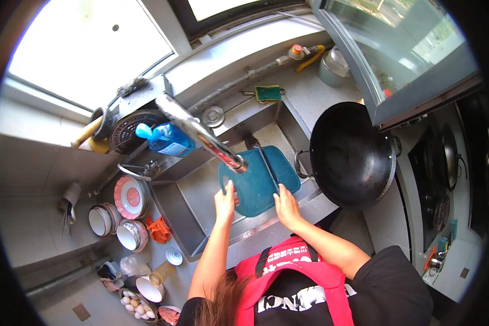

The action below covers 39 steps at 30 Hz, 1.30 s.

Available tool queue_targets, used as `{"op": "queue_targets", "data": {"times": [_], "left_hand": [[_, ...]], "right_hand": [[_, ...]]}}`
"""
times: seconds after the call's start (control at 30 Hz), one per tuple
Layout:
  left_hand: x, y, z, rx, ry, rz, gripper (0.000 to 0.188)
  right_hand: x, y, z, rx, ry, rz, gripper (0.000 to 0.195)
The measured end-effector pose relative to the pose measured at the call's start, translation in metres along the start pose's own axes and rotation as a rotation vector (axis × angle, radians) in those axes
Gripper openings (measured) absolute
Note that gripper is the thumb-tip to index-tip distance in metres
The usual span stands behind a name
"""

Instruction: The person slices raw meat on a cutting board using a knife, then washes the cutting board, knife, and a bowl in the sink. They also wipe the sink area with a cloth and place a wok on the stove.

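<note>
My left hand (225, 203) grips a teal cutting board (252, 199) by the handle slot at its left edge. The board is held over the stainless steel sink (195, 199). My right hand (287, 205) is closed around the near end of a long thin tool (268, 167), which lies across the board; whether it is a knife or a brush I cannot tell. At the tool's far end, a dark scouring pad or bristle clump (251, 142) shows, and whether they are joined is unclear. The chrome faucet (203, 136) reaches over the board, its spout hiding part of it.
A black wok (350, 155) stands right of the sink. Blue dish soap (169, 138), a drain cover (213, 116) and a green sponge (268, 93) line the back. Stacked bowls (130, 236), plates (132, 197) and an orange cloth (158, 230) sit left. An open window sash (375, 93) juts in.
</note>
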State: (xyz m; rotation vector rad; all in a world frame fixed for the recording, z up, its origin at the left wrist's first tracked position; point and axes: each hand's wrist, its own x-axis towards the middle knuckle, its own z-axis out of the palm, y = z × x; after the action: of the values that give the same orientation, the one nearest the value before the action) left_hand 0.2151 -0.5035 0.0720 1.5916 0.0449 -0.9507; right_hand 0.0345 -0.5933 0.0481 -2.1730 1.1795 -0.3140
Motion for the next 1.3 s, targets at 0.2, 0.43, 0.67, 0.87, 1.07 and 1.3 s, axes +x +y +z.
{"op": "queue_targets", "data": {"times": [0.2,0.43,0.67,0.87,1.07,1.3], "left_hand": [[0.066,0.007,0.053,0.298,-0.104,0.184,0.026],[0.07,0.043,0.066,0.732,-0.072,0.596,0.029],[0.034,0.02,-0.008,0.678,0.063,0.34,0.023],[0.0,0.033,-0.012,0.79,0.086,0.434,0.052],[-0.009,0.033,-0.023,0.851,0.102,0.366,0.058],[-0.001,0.02,-0.026,0.877,0.075,0.374,0.04]], "right_hand": [[-0.006,-0.01,0.001,0.201,-0.019,0.059,0.038],[0.029,-0.014,-0.02,1.359,-0.282,0.644,0.028],[0.046,-0.048,-0.028,1.826,-0.618,0.786,0.034],[0.037,-0.054,-0.028,1.734,-0.717,0.753,0.034],[0.028,-0.054,-0.028,0.056,-0.143,-0.182,0.03],[0.035,-0.04,-0.006,0.204,-0.073,-0.123,0.026]]}}
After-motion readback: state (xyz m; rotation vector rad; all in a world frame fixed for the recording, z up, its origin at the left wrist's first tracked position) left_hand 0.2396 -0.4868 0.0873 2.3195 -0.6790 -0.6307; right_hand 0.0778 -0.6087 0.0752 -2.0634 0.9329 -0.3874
